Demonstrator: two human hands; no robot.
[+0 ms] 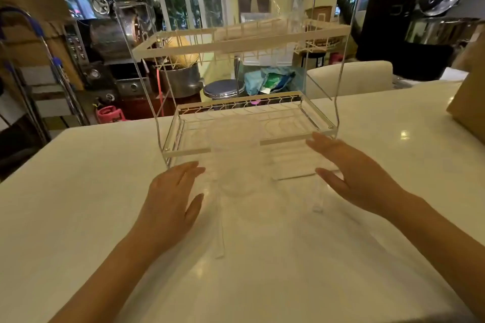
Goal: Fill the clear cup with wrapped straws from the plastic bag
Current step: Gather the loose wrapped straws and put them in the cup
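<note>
A clear cup (237, 165) stands on the white table (78, 217), just in front of the lower shelf of a two-tier rack (244, 44). It is nearly see-through and hard to make out. My left hand (170, 202) hovers open to its left and my right hand (351, 173) hovers open to its right; neither touches it. A faint clear plastic bag (262, 223) seems to lie flat on the table between my hands and toward me, its edges showing as pale strips. I cannot make out single wrapped straws.
The rack has clear side panels, white wire shelves and a metal frame. A brown paper bag (469, 102) stands at the table's right edge. Beyond the table are a white chair back (349, 76), a metal stool, pots and machines.
</note>
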